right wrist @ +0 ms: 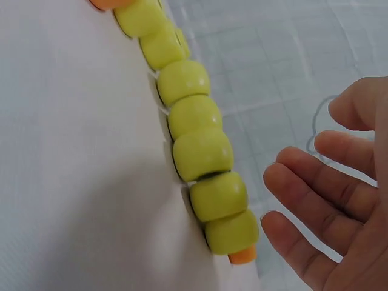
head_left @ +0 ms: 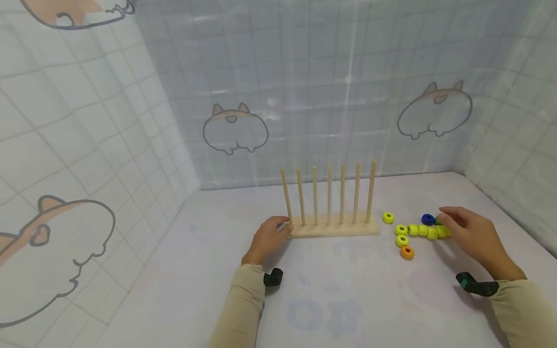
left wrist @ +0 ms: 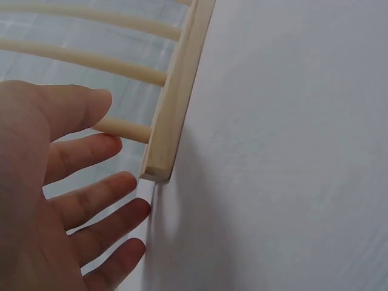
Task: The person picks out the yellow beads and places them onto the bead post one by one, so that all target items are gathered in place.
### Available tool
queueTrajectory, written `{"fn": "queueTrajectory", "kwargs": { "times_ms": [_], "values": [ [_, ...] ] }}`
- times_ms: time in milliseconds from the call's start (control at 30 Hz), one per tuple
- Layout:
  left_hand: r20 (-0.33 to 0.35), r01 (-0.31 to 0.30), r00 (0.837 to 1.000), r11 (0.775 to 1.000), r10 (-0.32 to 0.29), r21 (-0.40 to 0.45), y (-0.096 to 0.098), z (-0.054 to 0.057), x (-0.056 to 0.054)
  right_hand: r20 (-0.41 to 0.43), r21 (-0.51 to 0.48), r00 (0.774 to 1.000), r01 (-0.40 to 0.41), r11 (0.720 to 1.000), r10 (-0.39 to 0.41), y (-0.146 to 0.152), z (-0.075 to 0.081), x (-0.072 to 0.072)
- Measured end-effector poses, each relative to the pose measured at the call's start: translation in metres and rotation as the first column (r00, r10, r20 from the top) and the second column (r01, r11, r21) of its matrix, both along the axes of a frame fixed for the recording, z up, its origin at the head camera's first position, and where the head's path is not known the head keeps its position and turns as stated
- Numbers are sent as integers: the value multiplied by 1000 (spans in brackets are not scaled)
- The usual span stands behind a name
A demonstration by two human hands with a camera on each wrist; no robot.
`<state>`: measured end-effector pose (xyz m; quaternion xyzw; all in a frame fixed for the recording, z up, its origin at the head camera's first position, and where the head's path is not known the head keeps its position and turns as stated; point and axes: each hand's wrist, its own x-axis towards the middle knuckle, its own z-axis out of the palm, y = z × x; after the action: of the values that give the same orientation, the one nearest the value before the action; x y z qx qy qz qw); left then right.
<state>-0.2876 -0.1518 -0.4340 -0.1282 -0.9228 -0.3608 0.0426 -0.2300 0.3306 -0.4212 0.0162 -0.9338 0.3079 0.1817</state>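
A wooden rack with several upright pegs stands on the table. My left hand is at its left end. In the left wrist view the thumb and fingers are spread loosely beside the end peg and the base corner, gripping nothing. My right hand hovers at the right end of a row of yellow beads. Its fingers are loosely bent with nothing between them. Beside that hand lie a blue bead and a partly hidden green bead. An orange bead peeks out past the row's end.
Between the rack and the row are a loose yellow bead and, nearer me, another orange bead. The pale tabletop is backed by a tiled-pattern sheet with cartoon animal drawings, which also runs along both sides.
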Motion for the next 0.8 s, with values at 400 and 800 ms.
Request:
{"fn": "queueTrajectory", "kwargs": {
  "times_ms": [400, 800],
  "values": [
    [-63, 40, 997, 997, -44, -58, 3, -3, -2, 13, -45, 998, 64, 997, -63, 16, -5, 1],
    [-32, 91, 995, 996, -90, 24, 1, -13, -6, 156, -128, 979, 152, 980, -131, 29, -15, 2]
  ]
}}
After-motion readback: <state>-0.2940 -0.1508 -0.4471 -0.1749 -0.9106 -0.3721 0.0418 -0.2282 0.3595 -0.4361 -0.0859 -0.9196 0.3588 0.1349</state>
